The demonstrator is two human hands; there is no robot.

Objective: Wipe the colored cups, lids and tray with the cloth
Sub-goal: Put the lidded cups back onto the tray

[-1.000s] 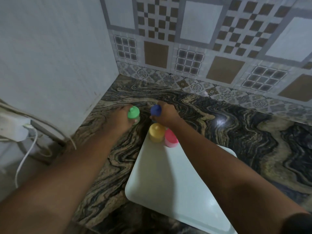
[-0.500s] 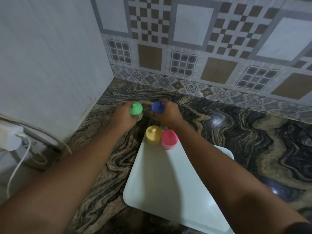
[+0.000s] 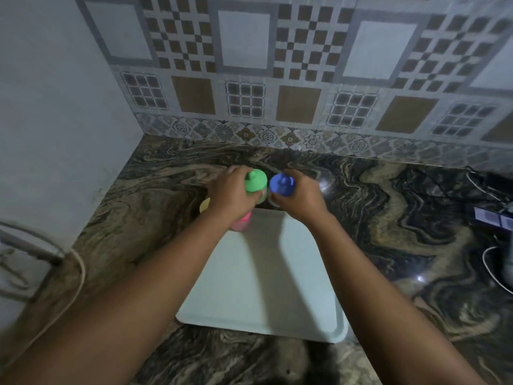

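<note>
Left hand (image 3: 230, 193) reaches forward on a nearly straight arm, palm down, its fingers curled round the green-lidded cup (image 3: 255, 182) and gripping it from the left side. At the left edge of that wrist a sliver of the yellow cup (image 3: 205, 205) shows, mostly hidden. Under the same wrist sits the pink cup (image 3: 243, 221), at the far left corner of the white tray (image 3: 263, 287); only its right side can be seen. The green lid has a small knob on top, and the cup's pale body shows below it. Just beside it, almost touching, is the blue-lidded cup (image 3: 281, 185), also knobbed, with a clear body beneath. Right hand (image 3: 302, 197) wraps it from the right, arm angled inward. Both held cups are at the tray's far edge; whether they rest on the dark swirled table (image 3: 388, 218) I cannot tell. At the far right lie cables (image 3: 492, 268) and a power strip (image 3: 491, 218).
</note>
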